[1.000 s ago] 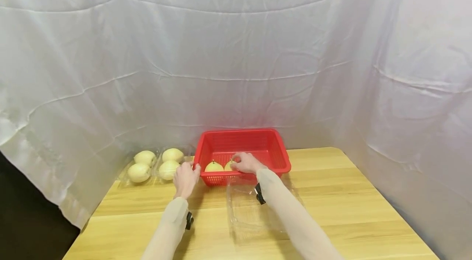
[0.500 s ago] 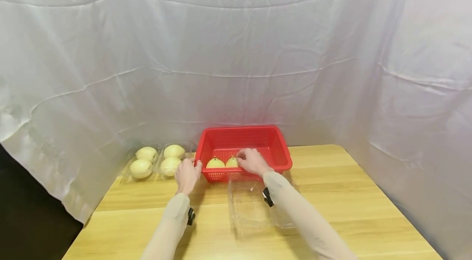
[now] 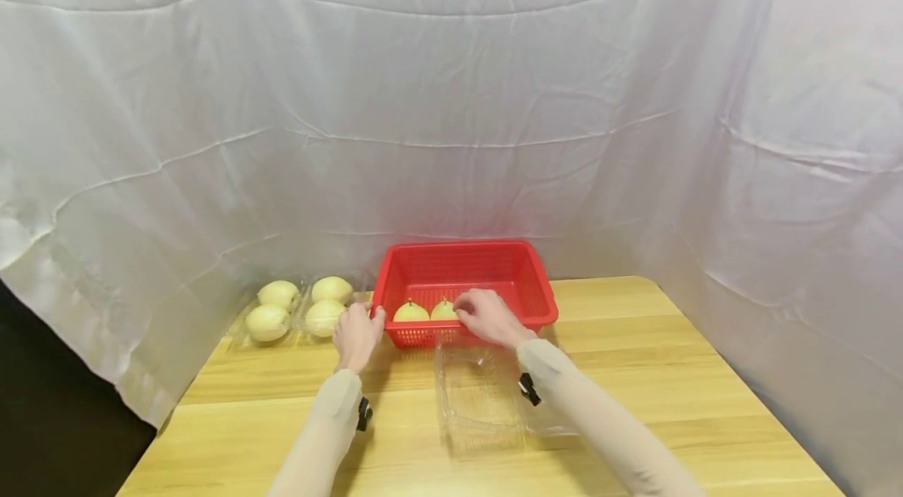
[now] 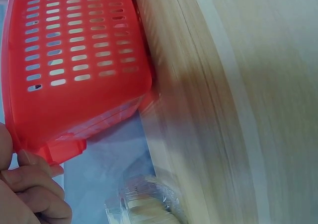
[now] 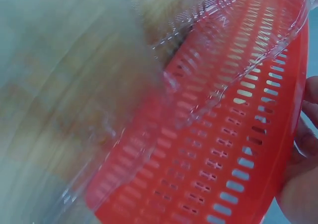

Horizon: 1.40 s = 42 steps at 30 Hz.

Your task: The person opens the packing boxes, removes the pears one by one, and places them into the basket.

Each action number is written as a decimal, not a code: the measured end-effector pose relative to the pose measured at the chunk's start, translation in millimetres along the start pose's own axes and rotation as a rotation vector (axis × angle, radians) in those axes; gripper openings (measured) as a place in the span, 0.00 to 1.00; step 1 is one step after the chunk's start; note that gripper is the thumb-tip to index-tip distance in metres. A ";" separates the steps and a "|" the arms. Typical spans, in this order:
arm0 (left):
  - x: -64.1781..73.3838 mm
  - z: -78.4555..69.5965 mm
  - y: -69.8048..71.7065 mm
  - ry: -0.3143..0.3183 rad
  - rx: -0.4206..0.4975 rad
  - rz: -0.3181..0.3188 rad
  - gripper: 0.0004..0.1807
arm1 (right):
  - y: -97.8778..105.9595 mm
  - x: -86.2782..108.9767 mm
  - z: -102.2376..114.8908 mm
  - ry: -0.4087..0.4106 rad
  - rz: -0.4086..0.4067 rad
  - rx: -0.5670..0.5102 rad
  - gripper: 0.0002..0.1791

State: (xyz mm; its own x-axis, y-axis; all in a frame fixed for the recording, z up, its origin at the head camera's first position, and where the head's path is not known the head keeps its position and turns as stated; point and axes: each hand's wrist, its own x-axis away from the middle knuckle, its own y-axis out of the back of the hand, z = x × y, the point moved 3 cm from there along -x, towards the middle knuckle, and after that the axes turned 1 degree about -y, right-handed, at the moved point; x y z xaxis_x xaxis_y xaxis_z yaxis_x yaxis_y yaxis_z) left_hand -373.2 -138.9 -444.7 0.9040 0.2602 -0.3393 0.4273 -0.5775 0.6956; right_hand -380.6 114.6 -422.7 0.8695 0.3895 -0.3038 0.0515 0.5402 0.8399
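My left hand (image 3: pixel 356 339) grips the front left corner of a red plastic basket (image 3: pixel 457 249); in the left wrist view its fingers (image 4: pixel 37 184) curl at the rim. Inside the basket, near its front wall, two pale yellow pears sit side by side with stems up: a left pear (image 3: pixel 411 313) and a right pear (image 3: pixel 442 311). Over the front rim reaches my right hand (image 3: pixel 490 318), its loosely bent fingertips just right of the right pear. An open clear plastic clamshell box (image 3: pixel 480 403) lies in front of the basket, partly under my right forearm.
Left of the basket stand two clear boxes, a far left box (image 3: pixel 243 328) and a nearer box (image 3: pixel 302 339), each with two pears. A pale curtain (image 3: pixel 451 89) hangs behind the wooden table (image 3: pixel 663 387) and along its sides.
My right hand has slid off the right pear towards the right, and its stem and top now show more. My left hand stays at the basket corner. The view has shifted slightly.
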 end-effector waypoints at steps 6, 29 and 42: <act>-0.3 -0.9 -0.6 -0.010 -0.007 -0.002 0.19 | 10.4 15.8 -2.0 0.121 -0.050 0.108 0.08; 2.2 -1.1 0.9 -0.007 0.012 -0.013 0.18 | 19.9 66.0 -7.4 0.279 -0.036 0.244 0.05; 2.1 -1.2 0.8 0.009 -0.006 -0.014 0.17 | 11.3 93.8 -22.2 0.110 0.121 0.313 0.08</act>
State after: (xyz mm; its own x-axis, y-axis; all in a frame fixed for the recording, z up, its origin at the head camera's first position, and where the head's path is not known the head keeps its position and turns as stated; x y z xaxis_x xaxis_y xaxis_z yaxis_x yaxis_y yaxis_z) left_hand -371.0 -137.9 -444.1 0.8980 0.2754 -0.3431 0.4399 -0.5694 0.6944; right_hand -309.3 173.8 -451.6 0.8212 0.5241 -0.2256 0.1136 0.2372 0.9648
